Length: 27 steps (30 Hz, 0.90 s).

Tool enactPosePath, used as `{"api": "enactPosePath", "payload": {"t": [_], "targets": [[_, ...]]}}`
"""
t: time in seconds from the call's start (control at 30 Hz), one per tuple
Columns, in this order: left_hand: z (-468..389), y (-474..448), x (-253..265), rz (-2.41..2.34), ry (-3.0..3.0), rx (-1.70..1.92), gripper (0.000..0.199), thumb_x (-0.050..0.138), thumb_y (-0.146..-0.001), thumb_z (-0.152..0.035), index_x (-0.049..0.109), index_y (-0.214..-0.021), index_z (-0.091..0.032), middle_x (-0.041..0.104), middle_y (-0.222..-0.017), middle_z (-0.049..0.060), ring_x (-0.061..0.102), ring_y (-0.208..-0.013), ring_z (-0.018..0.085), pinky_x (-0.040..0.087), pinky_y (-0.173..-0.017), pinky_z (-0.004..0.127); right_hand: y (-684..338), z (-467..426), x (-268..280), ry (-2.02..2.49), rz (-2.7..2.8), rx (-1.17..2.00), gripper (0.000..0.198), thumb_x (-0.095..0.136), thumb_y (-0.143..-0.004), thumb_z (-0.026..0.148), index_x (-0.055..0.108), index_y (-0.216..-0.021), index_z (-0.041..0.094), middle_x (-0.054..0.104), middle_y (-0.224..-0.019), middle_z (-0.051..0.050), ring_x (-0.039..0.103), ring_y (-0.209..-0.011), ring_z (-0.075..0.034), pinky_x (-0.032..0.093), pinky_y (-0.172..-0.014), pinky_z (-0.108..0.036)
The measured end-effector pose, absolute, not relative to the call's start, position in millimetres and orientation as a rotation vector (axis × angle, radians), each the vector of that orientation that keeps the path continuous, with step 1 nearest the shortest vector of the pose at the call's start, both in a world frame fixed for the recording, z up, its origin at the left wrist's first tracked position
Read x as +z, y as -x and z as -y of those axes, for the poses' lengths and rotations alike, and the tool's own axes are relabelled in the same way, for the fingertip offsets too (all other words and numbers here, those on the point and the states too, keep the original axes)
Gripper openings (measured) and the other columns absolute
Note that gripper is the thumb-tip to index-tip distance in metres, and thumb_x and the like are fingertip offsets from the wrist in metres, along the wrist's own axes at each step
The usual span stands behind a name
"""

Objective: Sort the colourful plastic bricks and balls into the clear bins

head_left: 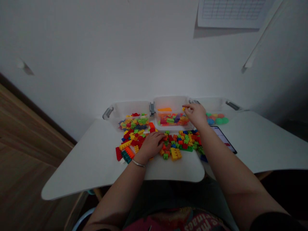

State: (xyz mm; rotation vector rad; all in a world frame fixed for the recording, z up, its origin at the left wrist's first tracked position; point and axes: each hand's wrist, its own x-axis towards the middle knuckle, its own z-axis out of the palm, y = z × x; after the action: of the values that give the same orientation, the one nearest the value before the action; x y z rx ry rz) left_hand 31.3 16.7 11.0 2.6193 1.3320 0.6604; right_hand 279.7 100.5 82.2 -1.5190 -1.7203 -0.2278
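Observation:
My right hand [196,114] is over the right part of the middle clear plastic box [172,100], with its fingers pinched on a small yellow building brick [183,109]. Inside that box lie several coloured bricks [176,118] and a long orange piece [165,109]. My left hand [152,144], with a bracelet at the wrist, rests on the pile of loose building bricks [186,138] in front of the boxes. Its fingers are bent and a little apart among the bricks, and I see nothing held in them. The fingertips are partly hidden.
At the left stands another clear box [131,106] with mixed coloured pieces. A third box [211,102], at the right, has coloured balls [220,120]. A phone or tablet [223,139] lies beside my right forearm. The white table [96,160] meets the wall behind the boxes.

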Motion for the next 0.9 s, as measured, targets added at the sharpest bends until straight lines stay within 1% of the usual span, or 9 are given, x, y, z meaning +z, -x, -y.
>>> {"api": "enactPosePath", "payload": {"t": [0.1,0.17,0.27,0.33,0.5,0.63,0.77,0.9], "targets": [[-16.8,-31.2,10.0,-1.326,-2.620,0.675,0.036,0.054,-0.086,-0.018,0.063,-0.121,-0.020,0.063,-0.129,0.005,0.054,-0.121,0.022,0.040,-0.110,0.042,-275.5,-97.3,84.5,1.643,1.830,-0.266,0.033,0.047,-0.086,0.027,0.076,-0.099,0.023,0.073,-0.098,-0.008,0.062,-0.089,-0.024,0.044,-0.085,-0.039],[-16.8,-31.5,9.7,-1.324,-2.623,0.684,0.036,0.054,-0.086,-0.018,0.063,-0.120,-0.020,0.064,-0.128,0.006,0.054,-0.120,0.022,0.040,-0.109,0.041,-271.2,-93.4,86.7,1.698,1.907,-0.320,0.037,0.041,-0.089,0.026,0.076,-0.098,0.019,0.073,-0.100,-0.011,0.062,-0.091,-0.025,0.043,-0.086,-0.040],[-16.3,-31.6,10.2,-1.319,-2.628,0.697,0.035,0.054,-0.086,-0.017,0.064,-0.119,-0.019,0.064,-0.127,0.006,0.055,-0.119,0.022,0.041,-0.108,0.041,-265.0,-89.2,88.3,1.762,1.998,-0.434,0.046,0.033,-0.094,0.026,0.075,-0.094,0.009,0.072,-0.096,-0.018,0.063,-0.090,-0.028,0.042,-0.088,-0.044],[-15.9,-31.4,10.7,-1.316,-2.629,0.701,0.035,0.054,-0.086,-0.018,0.064,-0.119,-0.020,0.064,-0.127,0.006,0.055,-0.119,0.022,0.041,-0.108,0.042,-262.9,-88.6,88.1,1.778,2.027,-0.469,0.050,0.030,-0.096,0.028,0.075,-0.093,0.007,0.072,-0.093,-0.019,0.064,-0.088,-0.028,0.042,-0.087,-0.044],[-16.3,-30.8,11.4,-1.333,-2.619,0.668,0.035,0.054,-0.086,-0.018,0.063,-0.120,-0.020,0.064,-0.128,0.006,0.054,-0.120,0.022,0.041,-0.108,0.042,-265.3,-91.7,89.1,1.783,2.051,-0.405,0.049,0.030,-0.096,0.029,0.075,-0.094,0.010,0.073,-0.094,-0.017,0.064,-0.090,-0.028,0.043,-0.087,-0.044],[-16.9,-29.1,11.5,-1.336,-2.619,0.667,0.035,0.054,-0.086,-0.018,0.063,-0.120,-0.020,0.063,-0.128,0.006,0.054,-0.120,0.023,0.040,-0.108,0.043,-268.9,-93.0,94.2,1.753,2.098,-0.268,0.041,0.036,-0.095,0.030,0.074,-0.098,0.014,0.073,-0.099,-0.013,0.064,-0.096,-0.028,0.043,-0.088,-0.043],[-16.2,-28.6,12.8,-1.334,-2.625,0.665,0.036,0.054,-0.086,-0.018,0.063,-0.121,-0.020,0.063,-0.129,0.006,0.054,-0.119,0.023,0.041,-0.108,0.042,-268.1,-85.7,94.7,1.516,1.955,-0.147,0.032,0.044,-0.091,0.025,0.071,-0.105,0.016,0.072,-0.105,-0.009,0.062,-0.100,-0.024,0.044,-0.091,-0.037],[-16.8,-31.7,13.5,-1.332,-2.631,0.680,0.036,0.053,-0.087,-0.019,0.062,-0.121,-0.020,0.063,-0.128,0.006,0.054,-0.119,0.023,0.041,-0.107,0.042,-257.8,-71.6,80.7,1.246,1.863,-0.158,0.030,0.043,-0.090,0.021,0.071,-0.100,0.018,0.072,-0.100,-0.008,0.061,-0.098,-0.023,0.043,-0.094,-0.037]]}}
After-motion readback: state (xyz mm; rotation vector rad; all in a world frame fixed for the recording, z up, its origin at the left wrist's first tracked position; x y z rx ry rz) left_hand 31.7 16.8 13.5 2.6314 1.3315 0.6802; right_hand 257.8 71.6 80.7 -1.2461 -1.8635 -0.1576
